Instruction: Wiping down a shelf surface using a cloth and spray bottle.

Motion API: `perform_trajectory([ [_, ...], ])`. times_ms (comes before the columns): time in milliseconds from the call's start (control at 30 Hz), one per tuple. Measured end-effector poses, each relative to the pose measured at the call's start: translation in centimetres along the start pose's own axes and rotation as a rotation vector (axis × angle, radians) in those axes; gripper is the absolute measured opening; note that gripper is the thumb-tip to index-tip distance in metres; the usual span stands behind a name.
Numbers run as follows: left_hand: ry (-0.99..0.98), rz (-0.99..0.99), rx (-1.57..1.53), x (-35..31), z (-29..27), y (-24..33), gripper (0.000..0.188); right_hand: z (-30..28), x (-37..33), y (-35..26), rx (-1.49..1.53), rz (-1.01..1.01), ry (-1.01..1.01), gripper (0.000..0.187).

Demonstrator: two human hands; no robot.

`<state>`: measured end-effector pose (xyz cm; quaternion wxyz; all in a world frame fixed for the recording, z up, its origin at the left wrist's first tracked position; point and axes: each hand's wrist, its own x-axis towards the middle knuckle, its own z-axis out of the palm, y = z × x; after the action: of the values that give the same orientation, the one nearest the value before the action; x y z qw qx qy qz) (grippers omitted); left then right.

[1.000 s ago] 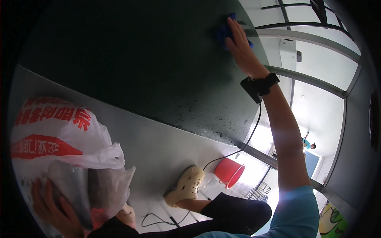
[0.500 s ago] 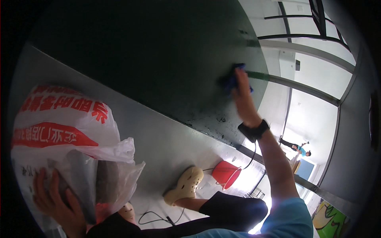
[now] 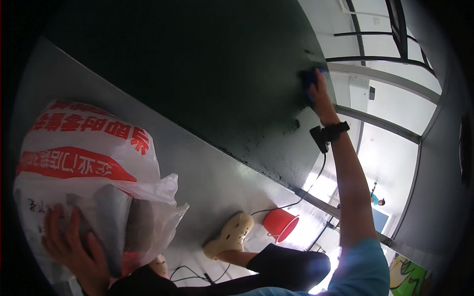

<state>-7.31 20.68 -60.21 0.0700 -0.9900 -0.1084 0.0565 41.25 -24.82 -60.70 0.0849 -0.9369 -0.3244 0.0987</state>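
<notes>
My right hand [image 3: 322, 98], on the outstretched right arm, presses a dark blue cloth [image 3: 309, 83] against a large dark green panel [image 3: 197, 74], close to its right edge. The fingers are closed about the cloth and partly blurred. Dark smudges mark the panel below this hand. At lower left, my left hand [image 3: 76, 251] lies with fingers spread on a bulky white plastic bag [image 3: 94, 170] with red printing. A grey patch shows on the bag beside the fingers; its contents are mostly hidden.
A red bucket [image 3: 280, 225] stands beside my beige clog [image 3: 234, 232]. A black cable [image 3: 291, 203] runs from the device [image 3: 330, 133] on my right wrist past the bucket. Dark metal bars [image 3: 377, 60] cross at upper right. Another person [image 3: 377, 200] is in the distance.
My right hand and the cloth have moved up and right across the panel, toward its edge. My left hand stays on the bag. The view has shifted slightly.
</notes>
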Motion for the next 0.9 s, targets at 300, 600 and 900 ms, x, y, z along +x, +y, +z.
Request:
perform_trajectory([
  [300, -0.032, 0.015, 0.019, 0.0, 0.2, 0.0, 0.043, -1.8, 12.1, -0.4, 0.089, 0.052, -0.087, 0.058],
  [600, -0.026, 0.016, 0.055, -0.2, 0.2, -0.1, 0.043, -2.6, -3.5, 13.2, 0.259, 0.541, -0.005, 0.069],
  [900, -0.066, -0.007, -0.005, -0.4, -0.3, 0.0, 0.043, -2.0, -0.7, 5.8, 0.577, 0.65, 0.092, 0.055],
])
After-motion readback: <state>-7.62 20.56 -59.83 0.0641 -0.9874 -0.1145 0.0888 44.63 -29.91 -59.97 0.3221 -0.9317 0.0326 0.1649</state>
